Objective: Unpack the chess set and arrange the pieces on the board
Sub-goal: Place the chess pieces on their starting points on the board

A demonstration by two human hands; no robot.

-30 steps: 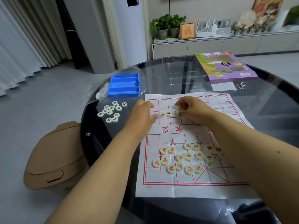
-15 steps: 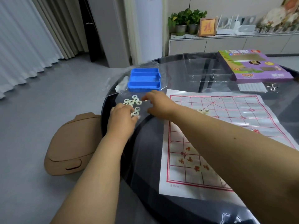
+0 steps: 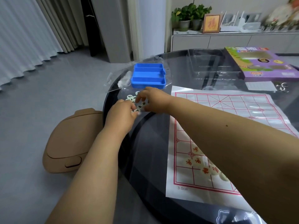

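Observation:
A pile of white chess pieces with black lettering [image 3: 131, 99] lies on the dark glass table's left side, just in front of the blue tray [image 3: 148, 75]. Both hands are down on this pile. My left hand [image 3: 123, 112] curls its fingers over pieces at the pile's near edge. My right hand [image 3: 152, 99] reaches across from the right and pinches pieces between thumb and fingers. The paper board with a red grid [image 3: 226, 110] lies to the right. Several red-lettered pieces [image 3: 197, 161] sit on its near half, and my right forearm hides some of them.
The purple game box [image 3: 262, 63], a clear plastic insert [image 3: 210, 65], a leaflet [image 3: 260, 85] and small metal rings [image 3: 282, 87] lie at the table's back. A tan bin [image 3: 71, 139] stands on the floor by the table's left edge. A crumpled plastic bag [image 3: 124, 80] lies beside the tray.
Both hands left the board's far half and moved left to the black-lettered pile; the view swung left with them. Now they have closed in on the pieces.

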